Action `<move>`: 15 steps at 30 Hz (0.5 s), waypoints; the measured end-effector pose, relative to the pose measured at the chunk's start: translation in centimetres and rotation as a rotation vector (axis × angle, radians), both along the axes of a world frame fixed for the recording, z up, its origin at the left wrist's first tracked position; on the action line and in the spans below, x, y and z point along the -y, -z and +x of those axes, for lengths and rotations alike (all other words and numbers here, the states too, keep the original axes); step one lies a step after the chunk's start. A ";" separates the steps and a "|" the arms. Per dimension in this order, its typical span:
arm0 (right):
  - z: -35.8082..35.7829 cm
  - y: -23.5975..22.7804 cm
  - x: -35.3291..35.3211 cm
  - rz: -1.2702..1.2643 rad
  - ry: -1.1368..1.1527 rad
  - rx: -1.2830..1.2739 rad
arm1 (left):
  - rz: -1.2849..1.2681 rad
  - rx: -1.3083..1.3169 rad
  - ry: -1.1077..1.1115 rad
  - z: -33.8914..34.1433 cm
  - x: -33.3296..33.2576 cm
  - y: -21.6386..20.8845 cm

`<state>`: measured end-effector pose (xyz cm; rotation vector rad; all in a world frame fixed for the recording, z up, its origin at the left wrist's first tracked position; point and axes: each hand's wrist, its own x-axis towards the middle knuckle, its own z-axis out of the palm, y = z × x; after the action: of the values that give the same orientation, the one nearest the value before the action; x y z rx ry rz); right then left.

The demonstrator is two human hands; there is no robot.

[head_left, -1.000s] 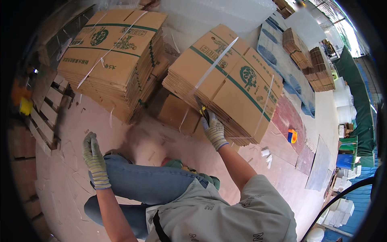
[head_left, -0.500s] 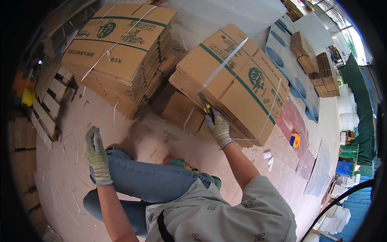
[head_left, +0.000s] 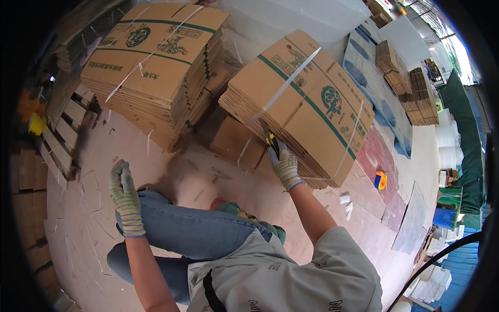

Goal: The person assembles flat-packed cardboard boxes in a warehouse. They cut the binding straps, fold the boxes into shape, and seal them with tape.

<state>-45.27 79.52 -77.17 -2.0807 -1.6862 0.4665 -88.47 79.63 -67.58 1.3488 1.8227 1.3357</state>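
Observation:
My right hand (head_left: 286,167), in a striped knit glove, grips a yellow-and-black utility knife (head_left: 271,140). Its dark blade points up and away, beside the near left edge of a bundle of flattened cardboard boxes (head_left: 312,130). White plastic straps (head_left: 291,78) cross that bundle, and one runs down its edge close to the blade tip. My left hand (head_left: 125,195), gloved the same way, is raised next to my bent knee (head_left: 182,226). It holds nothing; its fingers stretch out close together.
Another strapped stack of flattened boxes (head_left: 156,52) leans at the far left, with a wooden pallet (head_left: 65,132) beside it. A cardboard bundle (head_left: 236,140) lies beneath the right stack. Loose strap pieces litter the floor (head_left: 93,244). An orange-and-blue tape dispenser (head_left: 381,180) lies at right.
My right hand and the knife have shifted slightly right, and the knife's angle has changed a little. My left hand stays almost still.

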 end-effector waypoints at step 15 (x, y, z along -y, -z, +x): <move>-0.1 -4.7 -4.4 -0.514 -0.185 -0.645 | -0.016 0.009 0.027 0.9 0.2 -0.6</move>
<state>-45.32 83.94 -72.45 -1.7745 -1.4494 1.5749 -87.56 79.46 -66.99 1.3521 1.7992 1.3081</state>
